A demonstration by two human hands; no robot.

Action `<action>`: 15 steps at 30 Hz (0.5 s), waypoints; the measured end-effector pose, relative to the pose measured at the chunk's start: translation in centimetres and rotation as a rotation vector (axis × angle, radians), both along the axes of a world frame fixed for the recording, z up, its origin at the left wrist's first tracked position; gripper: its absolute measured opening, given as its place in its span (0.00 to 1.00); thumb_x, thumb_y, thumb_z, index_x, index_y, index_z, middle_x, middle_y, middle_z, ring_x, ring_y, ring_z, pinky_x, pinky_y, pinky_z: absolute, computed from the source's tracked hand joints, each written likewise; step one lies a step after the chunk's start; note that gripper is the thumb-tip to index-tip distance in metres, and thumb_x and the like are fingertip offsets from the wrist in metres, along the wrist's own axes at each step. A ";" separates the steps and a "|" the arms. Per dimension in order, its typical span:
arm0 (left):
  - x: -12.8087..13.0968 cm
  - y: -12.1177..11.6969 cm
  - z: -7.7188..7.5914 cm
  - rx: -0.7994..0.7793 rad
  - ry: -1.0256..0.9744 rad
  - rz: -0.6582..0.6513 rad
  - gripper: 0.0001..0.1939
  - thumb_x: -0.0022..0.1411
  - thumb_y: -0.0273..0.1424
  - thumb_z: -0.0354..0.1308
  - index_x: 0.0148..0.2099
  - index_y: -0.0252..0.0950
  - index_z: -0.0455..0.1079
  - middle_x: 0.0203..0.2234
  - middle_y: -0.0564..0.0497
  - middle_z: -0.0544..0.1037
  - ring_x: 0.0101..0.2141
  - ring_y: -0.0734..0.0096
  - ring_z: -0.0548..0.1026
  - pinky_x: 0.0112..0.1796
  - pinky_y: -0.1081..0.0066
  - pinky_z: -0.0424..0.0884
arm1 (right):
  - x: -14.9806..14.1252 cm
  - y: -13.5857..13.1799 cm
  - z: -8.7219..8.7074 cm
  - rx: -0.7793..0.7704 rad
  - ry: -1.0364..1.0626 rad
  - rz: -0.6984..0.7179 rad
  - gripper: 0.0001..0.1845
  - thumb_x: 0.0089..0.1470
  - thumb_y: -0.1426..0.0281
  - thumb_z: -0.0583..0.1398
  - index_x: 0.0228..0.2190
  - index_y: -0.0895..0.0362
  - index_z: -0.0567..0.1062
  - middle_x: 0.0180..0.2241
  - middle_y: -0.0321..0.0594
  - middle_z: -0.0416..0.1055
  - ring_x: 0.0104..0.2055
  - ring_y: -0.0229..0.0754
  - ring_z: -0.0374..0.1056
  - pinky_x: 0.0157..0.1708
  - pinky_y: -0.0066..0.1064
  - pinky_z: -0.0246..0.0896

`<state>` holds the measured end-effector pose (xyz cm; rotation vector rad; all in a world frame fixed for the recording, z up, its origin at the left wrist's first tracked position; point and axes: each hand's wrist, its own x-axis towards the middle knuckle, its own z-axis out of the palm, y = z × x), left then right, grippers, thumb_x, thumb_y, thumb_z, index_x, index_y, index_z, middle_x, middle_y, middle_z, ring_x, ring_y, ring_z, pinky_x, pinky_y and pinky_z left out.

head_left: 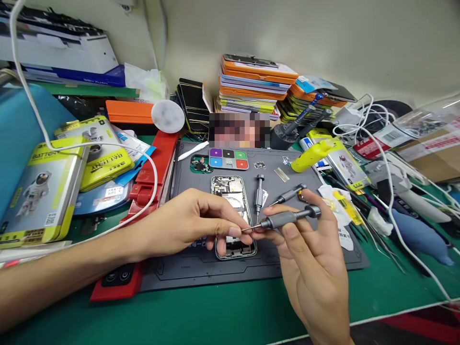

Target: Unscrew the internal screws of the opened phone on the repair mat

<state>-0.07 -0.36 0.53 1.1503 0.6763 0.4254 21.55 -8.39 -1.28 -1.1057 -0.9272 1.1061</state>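
My right hand (316, 258) holds a grey precision screwdriver (283, 219) nearly level above the mat, with its thin tip pointing left. My left hand (194, 223) is closed in a pinch at that tip; whether a tiny part sits between the fingertips is too small to make out. Below my hands lies an opened phone (233, 189), its inner parts exposed and its middle partly covered by my left fingers. Two more screwdrivers rest on the mat: an upright-lying one (259, 194) beside the phone and a slanted one (289, 194) further right.
The grey work mat (172, 273) carries a coloured-square tray (229, 159), a small circuit board (201, 164) and a yellow bottle (311, 155). Left of it are a red fixture (151, 177) and battery boxes (46, 191). Tweezers (384, 247) and a white cable (391, 211) lie right.
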 end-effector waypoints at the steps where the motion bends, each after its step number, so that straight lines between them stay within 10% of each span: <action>1: 0.0 0.0 0.0 0.001 0.005 0.000 0.05 0.72 0.30 0.68 0.44 0.36 0.85 0.41 0.51 0.89 0.29 0.79 0.81 0.31 0.79 0.72 | 0.0 0.0 0.0 -0.003 0.002 0.000 0.24 0.70 0.68 0.64 0.62 0.41 0.67 0.45 0.38 0.82 0.38 0.41 0.83 0.40 0.33 0.84; 15: -0.1 -0.2 0.0 -0.001 0.008 -0.008 0.05 0.73 0.30 0.68 0.43 0.36 0.85 0.40 0.51 0.89 0.29 0.79 0.81 0.31 0.79 0.72 | 0.0 0.0 -0.3 0.063 -0.026 0.025 0.23 0.71 0.69 0.62 0.63 0.42 0.67 0.45 0.37 0.83 0.37 0.41 0.83 0.38 0.34 0.85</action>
